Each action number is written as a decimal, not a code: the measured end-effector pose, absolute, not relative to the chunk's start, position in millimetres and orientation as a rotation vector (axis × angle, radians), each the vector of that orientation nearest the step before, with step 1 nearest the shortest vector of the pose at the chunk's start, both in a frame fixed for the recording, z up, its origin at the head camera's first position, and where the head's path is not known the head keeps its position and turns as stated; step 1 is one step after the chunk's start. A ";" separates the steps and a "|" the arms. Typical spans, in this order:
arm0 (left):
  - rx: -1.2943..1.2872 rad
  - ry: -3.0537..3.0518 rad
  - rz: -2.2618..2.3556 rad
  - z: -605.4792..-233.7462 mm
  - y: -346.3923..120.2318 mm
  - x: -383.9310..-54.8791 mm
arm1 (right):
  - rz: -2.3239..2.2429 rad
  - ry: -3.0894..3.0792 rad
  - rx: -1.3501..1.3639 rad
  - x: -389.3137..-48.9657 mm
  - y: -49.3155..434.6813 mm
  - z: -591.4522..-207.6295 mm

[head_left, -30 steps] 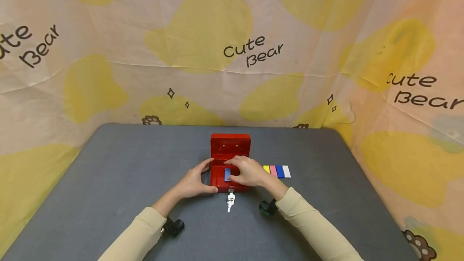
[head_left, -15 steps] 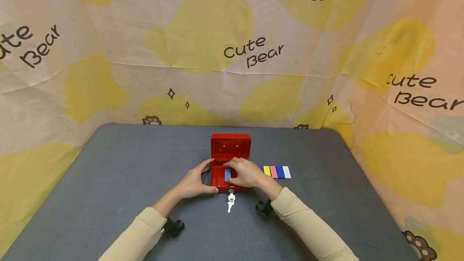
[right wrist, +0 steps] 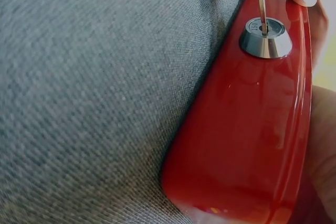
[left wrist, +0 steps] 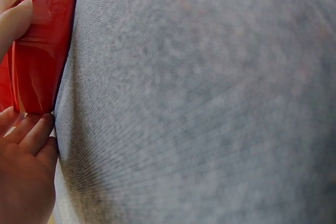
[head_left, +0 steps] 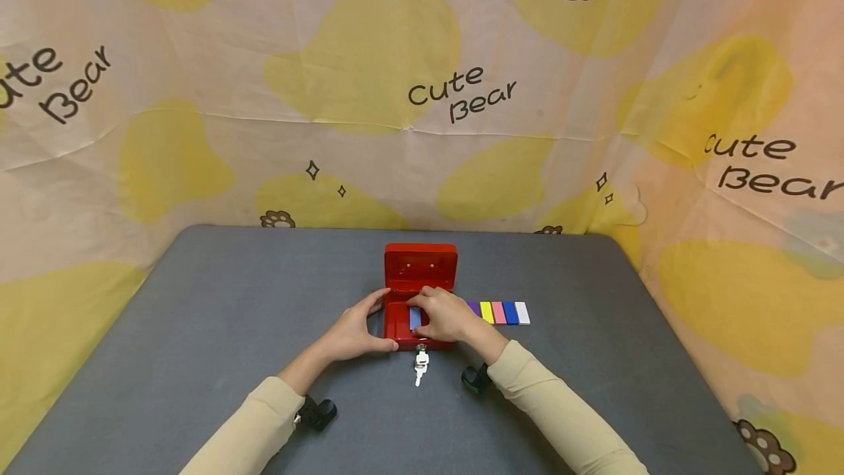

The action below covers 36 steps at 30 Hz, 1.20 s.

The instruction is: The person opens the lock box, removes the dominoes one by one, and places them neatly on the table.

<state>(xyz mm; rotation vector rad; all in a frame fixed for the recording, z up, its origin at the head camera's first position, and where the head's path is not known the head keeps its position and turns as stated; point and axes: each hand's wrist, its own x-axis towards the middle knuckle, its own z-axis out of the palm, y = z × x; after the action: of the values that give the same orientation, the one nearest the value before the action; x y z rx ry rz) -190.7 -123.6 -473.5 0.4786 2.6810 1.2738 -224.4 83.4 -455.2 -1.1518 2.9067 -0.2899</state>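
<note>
A small red cash box (head_left: 398, 325) stands on the table, its lid (head_left: 420, 267) raised at the back. My left hand (head_left: 352, 330) grips the box's left end, thumb at the front edge and fingers along the side. Inside lies a light blue block (head_left: 414, 317). My right hand (head_left: 448, 316) reaches into the box from the right, and its thumb and fingertips pinch the block at its near and far ends. The palm hides the right part of the interior. A key sits in the front lock (right wrist: 265, 38), and a second key (head_left: 421, 369) hangs below it.
To the right of the box, a row of blocks lies on the grey table (head_left: 264, 284): purple (head_left: 474, 308), yellow (head_left: 486, 312), pink (head_left: 499, 312), dark blue (head_left: 511, 312) and white (head_left: 522, 312). A patterned cloth (head_left: 369, 57) hangs behind the table.
My right wrist and forearm have shifted slightly left, uncovering the purple block in the row. The left hand, the box and the light blue block have stayed in place.
</note>
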 end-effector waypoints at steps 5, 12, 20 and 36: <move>0.482 2.672 1.284 -472.9 -123.3 -190.2 | -0.265 2.917 -1.131 -222.8 81.6 -453.7; 0.498 2.669 1.302 -471.2 -123.1 -189.2 | -0.236 2.919 -1.083 -221.9 79.3 -451.7; 0.485 2.669 1.299 -471.3 -123.5 -189.2 | -0.273 2.920 -1.085 -221.3 79.9 -452.9; 0.485 2.678 1.286 -472.1 -123.8 -189.9 | -0.450 2.921 -1.131 -218.8 86.7 -447.4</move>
<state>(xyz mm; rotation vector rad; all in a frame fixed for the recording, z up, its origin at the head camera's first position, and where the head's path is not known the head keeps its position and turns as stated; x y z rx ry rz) -189.9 -123.8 -472.1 0.4850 2.6776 1.2864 -218.8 86.7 -447.4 -1.1313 2.9214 -0.4504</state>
